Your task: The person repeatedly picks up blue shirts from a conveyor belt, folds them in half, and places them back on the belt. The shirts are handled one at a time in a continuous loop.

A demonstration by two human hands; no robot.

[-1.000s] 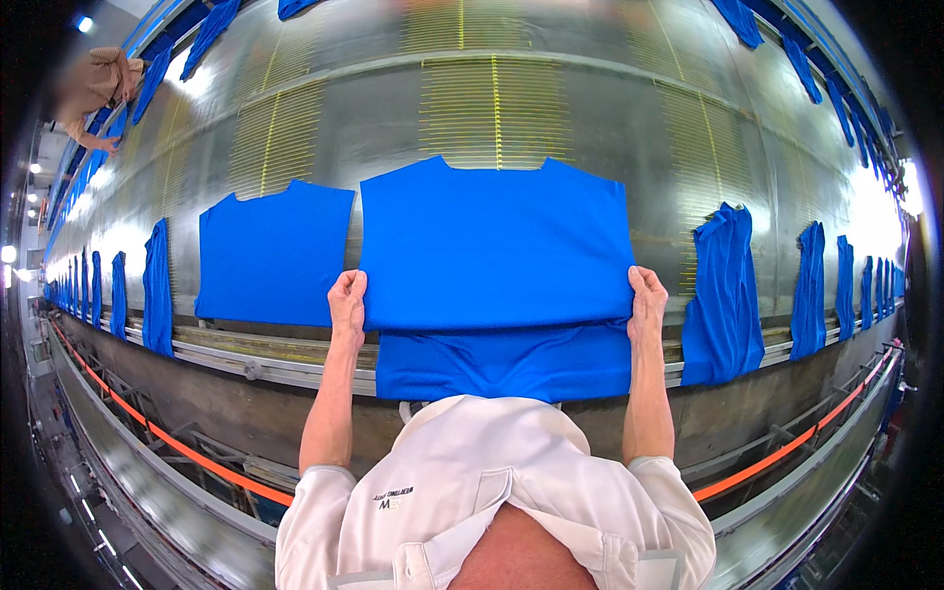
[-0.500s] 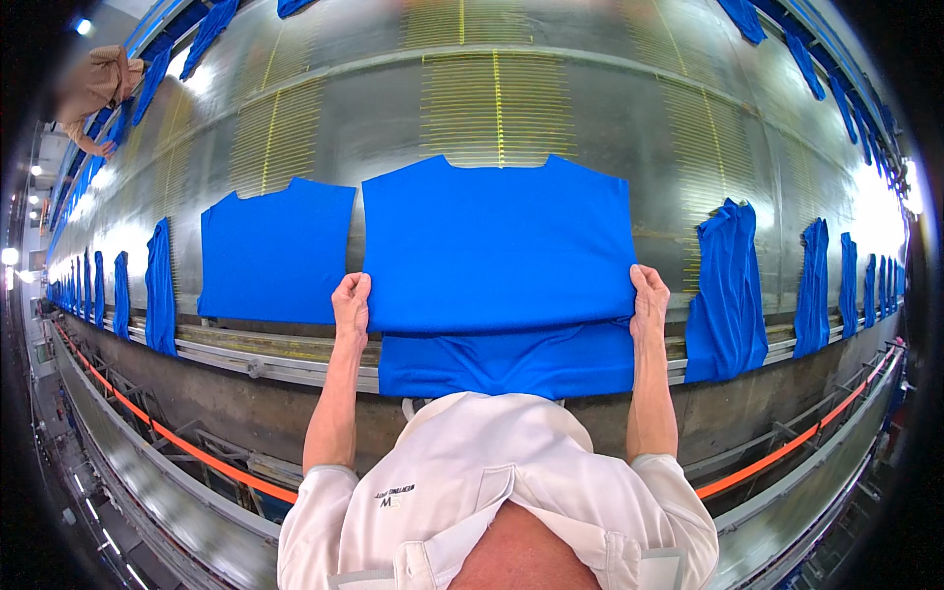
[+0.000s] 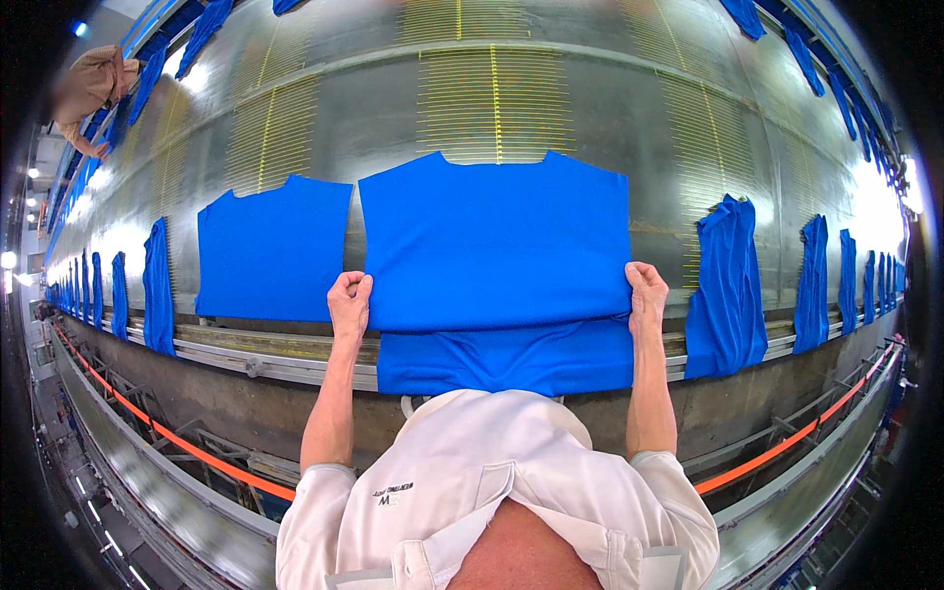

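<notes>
A blue shirt piece (image 3: pixel 492 241) lies flat on the grey metal conveyor surface (image 3: pixel 492 98) in front of me, its lower part folded back over the front rail. My left hand (image 3: pixel 350 303) grips the fold at its left edge. My right hand (image 3: pixel 645 295) grips the fold at the right edge. Both arms reach straight forward from my white jacket (image 3: pixel 492 492).
Another flat blue piece (image 3: pixel 270 251) lies just left. Bunched blue garments (image 3: pixel 726 285) hang at the right, with several more along both sides. A person in a tan top (image 3: pixel 93 88) stands at the far upper left. An orange rail (image 3: pixel 177 442) runs below the conveyor.
The blue piece has slid slightly to the left with the conveyor; my hands stay on its fold and follow it.
</notes>
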